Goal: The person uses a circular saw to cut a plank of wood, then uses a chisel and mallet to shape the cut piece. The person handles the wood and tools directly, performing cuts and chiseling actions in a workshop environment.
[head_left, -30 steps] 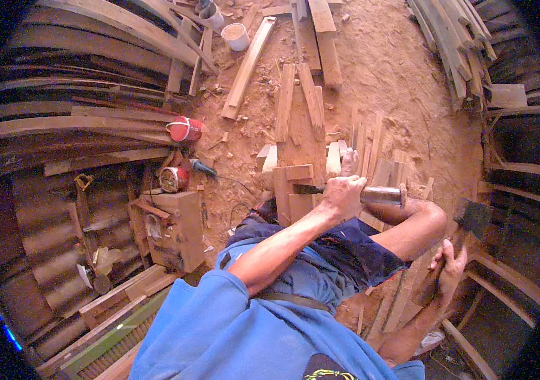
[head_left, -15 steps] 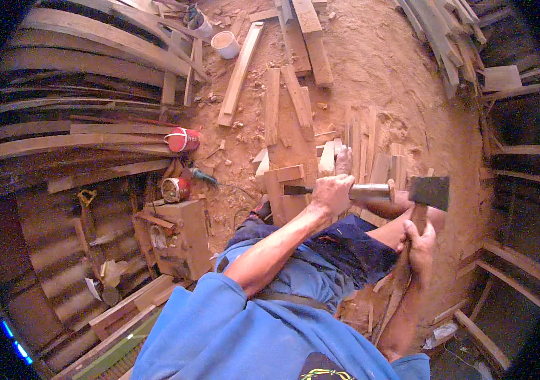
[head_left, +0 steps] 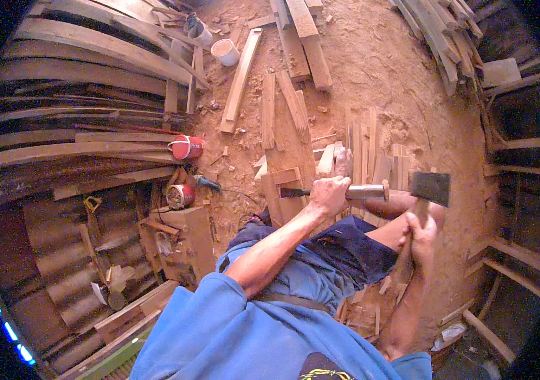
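Note:
My left hand (head_left: 329, 196) is closed around a chisel (head_left: 366, 192). The chisel lies almost level, its metal-looking handle to the right and its dark blade over a wooden beam (head_left: 287, 211); whether the tip touches the wood I cannot tell. A wood strip (head_left: 281, 176) lies across that beam just beyond the blade. My right hand (head_left: 421, 235) grips the wooden shaft of a mallet-like tool. Its broad dark rectangular head (head_left: 430, 189) is right of the chisel's butt end, with a gap between them. My bare foot (head_left: 343, 162) rests by the wood pieces ahead.
Several boards (head_left: 293, 104) lie on the dusty, chip-strewn ground ahead. Long planks (head_left: 92, 57) are stacked at the left, near a red bucket (head_left: 186, 147), a white bucket (head_left: 224, 52) and a corded power tool (head_left: 208, 183). More timber (head_left: 438, 44) leans at the far right.
The chisel has shifted slightly left with my left hand. The dark tool head has risen a little in the picture and stays apart from the chisel. Both grips are unchanged.

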The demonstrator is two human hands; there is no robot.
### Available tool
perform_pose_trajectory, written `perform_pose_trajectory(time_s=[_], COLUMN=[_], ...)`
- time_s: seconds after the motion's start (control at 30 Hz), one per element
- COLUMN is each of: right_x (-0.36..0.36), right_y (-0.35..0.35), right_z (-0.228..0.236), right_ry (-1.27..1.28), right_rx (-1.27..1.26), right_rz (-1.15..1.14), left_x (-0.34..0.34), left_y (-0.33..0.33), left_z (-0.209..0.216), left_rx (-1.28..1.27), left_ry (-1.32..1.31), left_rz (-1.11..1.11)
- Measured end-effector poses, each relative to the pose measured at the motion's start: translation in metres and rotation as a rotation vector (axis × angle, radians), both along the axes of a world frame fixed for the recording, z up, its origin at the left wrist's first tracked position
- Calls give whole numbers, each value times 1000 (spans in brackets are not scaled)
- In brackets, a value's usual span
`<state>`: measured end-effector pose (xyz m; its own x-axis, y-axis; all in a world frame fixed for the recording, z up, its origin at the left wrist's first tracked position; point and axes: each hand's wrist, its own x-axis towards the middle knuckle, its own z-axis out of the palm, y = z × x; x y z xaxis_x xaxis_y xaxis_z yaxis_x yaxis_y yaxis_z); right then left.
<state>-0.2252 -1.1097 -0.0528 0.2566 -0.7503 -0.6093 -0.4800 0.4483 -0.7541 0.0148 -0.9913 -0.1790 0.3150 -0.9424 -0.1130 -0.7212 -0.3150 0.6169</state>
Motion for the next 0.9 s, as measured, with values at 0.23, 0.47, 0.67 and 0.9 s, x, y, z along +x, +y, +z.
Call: perform_pose_trajectory(time_s=[0.23, 0.47, 0.67, 0.9], right_x=[28, -21, -49, -40], right_y=[18, -9, -24, -26], right_z=[-33, 11, 63, 67], right_ry=[130, -87, -92, -184], right_rx=[-362, -108, -157, -230], right_rz=[342, 24, -201, -325], left_x=[5, 3, -12, 8], left_y=[-1, -3, -33, -32], left_z=[5, 15, 32, 33], left_rx=[44, -25, -189, -225], left_ry=[-47, -18, 54, 43], left_rz=[-3, -20, -33, 64])
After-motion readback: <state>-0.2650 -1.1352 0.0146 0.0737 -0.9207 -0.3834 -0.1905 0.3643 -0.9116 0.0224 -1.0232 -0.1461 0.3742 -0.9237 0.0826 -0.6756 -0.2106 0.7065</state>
